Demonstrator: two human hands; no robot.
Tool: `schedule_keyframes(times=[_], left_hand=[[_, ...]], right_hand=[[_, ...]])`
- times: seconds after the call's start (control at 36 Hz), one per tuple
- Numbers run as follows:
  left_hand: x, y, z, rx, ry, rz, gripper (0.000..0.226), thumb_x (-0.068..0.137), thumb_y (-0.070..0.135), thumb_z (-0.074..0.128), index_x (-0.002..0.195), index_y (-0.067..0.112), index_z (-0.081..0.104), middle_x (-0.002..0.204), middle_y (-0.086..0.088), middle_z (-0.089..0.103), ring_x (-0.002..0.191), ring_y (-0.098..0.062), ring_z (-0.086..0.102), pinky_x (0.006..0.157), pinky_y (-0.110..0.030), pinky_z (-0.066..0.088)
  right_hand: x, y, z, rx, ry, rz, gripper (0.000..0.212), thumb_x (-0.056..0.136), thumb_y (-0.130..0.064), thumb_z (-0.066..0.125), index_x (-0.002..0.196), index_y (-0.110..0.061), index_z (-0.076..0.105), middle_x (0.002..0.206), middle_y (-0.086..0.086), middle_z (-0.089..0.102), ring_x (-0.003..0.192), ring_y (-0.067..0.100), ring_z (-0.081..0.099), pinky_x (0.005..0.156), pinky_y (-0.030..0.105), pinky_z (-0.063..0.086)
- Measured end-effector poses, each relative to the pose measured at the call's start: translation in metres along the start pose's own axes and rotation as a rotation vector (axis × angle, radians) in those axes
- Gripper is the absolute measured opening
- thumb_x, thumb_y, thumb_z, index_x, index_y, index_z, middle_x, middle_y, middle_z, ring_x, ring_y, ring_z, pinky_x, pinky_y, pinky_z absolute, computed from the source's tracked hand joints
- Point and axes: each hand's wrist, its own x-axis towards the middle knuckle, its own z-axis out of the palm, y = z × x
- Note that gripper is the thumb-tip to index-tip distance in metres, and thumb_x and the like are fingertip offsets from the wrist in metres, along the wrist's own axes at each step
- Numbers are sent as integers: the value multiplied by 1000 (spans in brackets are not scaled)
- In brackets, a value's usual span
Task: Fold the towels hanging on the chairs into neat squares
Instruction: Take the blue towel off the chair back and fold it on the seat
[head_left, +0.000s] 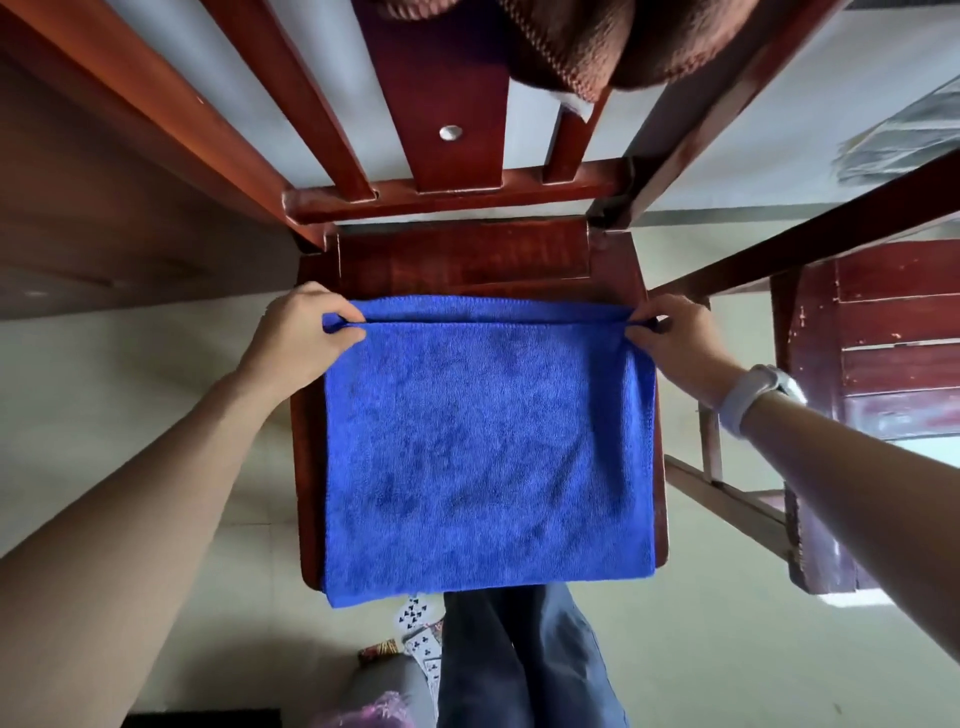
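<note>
Towel (483, 447) spread on chair seat (457, 260); left hand (298, 332) and right hand (680, 340) pinch its far corners.

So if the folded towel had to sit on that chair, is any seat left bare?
Little. The blue towel covers most of the chair seat. The widest bare strip lies at the far side, between the towel's far edge and the backrest rail. Thin slivers show along both sides. The left hand and right hand pinch the far corners, crowding those.
</note>
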Motion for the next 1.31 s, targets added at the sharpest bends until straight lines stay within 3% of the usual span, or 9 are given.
schedule_keyframes(times=[0.08,0.19,0.47,0.67,0.78,0.89,0.97,1.11,1.31], left_hand=[[-9,5,-9,-97,22,-25,8,75,10,74,81,14,69,87,3,55,78,-12,52,71,-13,34],[-24,10,-18,-238,23,-86,13,73,8,75,75,19,67,80,9,57,75,-4,52,70,-11,37],[-92,35,-47,-296,-41,-28,29,70,8,76,68,34,63,82,10,59,75,3,54,68,-2,35],[-145,51,-70,-140,86,136,15,70,-1,75,73,12,66,73,4,56,67,-6,51,65,-6,34],[-172,58,-84,-123,180,223,15,71,-3,73,73,7,62,72,12,52,68,3,47,65,-7,34],[-190,60,-97,-101,194,262,17,69,-6,74,69,6,62,74,0,55,67,-9,48,63,-10,35],[-197,60,-108,-95,182,264,17,68,-6,74,68,5,62,75,3,52,66,-13,49,63,-11,36],[-202,65,-121,-107,107,240,18,68,-7,73,69,6,62,76,15,51,67,6,49,64,-4,34],[-204,72,-140,-138,31,130,28,72,-1,73,64,21,57,71,0,61,60,-3,52,62,-11,37]], right_hand=[[-7,-1,-5,130,10,49,11,80,-3,63,82,-13,63,69,-8,53,60,5,47,52,2,37],[-23,-5,-18,216,1,71,10,79,0,64,83,-10,65,70,-4,56,60,5,49,50,0,37],[-92,-28,-60,424,-237,251,24,81,7,59,70,-13,59,69,4,53,66,16,45,60,26,35],[-151,-44,-80,230,-1,48,16,80,0,62,77,-15,61,71,-6,54,53,4,49,50,7,36],[-185,-47,-89,52,99,-98,14,76,6,61,80,-8,62,88,2,50,73,18,50,65,12,33],[-214,-49,-101,-28,101,-232,14,73,13,59,79,0,60,88,6,48,69,17,47,69,5,36],[-233,-52,-111,-61,78,-289,12,77,11,57,81,0,58,91,6,48,69,15,49,70,13,41],[-249,-62,-123,-85,97,-280,10,82,6,55,86,-2,60,94,8,52,80,25,54,79,31,45],[-261,-81,-146,-160,118,-327,8,84,4,58,90,5,64,94,19,58,81,29,57,79,34,47]])
